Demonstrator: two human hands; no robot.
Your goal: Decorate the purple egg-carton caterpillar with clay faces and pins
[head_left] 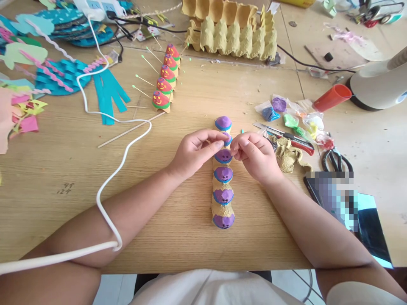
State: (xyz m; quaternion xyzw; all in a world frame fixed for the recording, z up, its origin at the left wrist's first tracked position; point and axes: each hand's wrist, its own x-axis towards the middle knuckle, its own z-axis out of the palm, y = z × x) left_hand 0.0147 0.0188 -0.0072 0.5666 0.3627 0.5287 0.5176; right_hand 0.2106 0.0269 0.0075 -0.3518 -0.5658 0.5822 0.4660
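Note:
A strip of egg carton (222, 209) lies lengthwise in front of me, its bumps covered in purple clay with blue rims. Small dark faces show on the bumps nearer to me. My left hand (200, 150) is over the strip's left side near the second bump from the far end, thumb and fingers drawn together in a pinch. Just across from it, my right hand (256, 154) has its fingers curled and its thumb pressed against the index finger. Whatever either pinch holds is too small or hidden to make out.
A red-and-green egg-carton caterpillar (163, 87) with stick feelers stands further back. To the right lie bagged clay (291, 120), a utility knife (286, 137), scissors (336, 161), carton scraps (288, 156) and a phone (330, 199). A white cable (104, 186) crosses my left arm.

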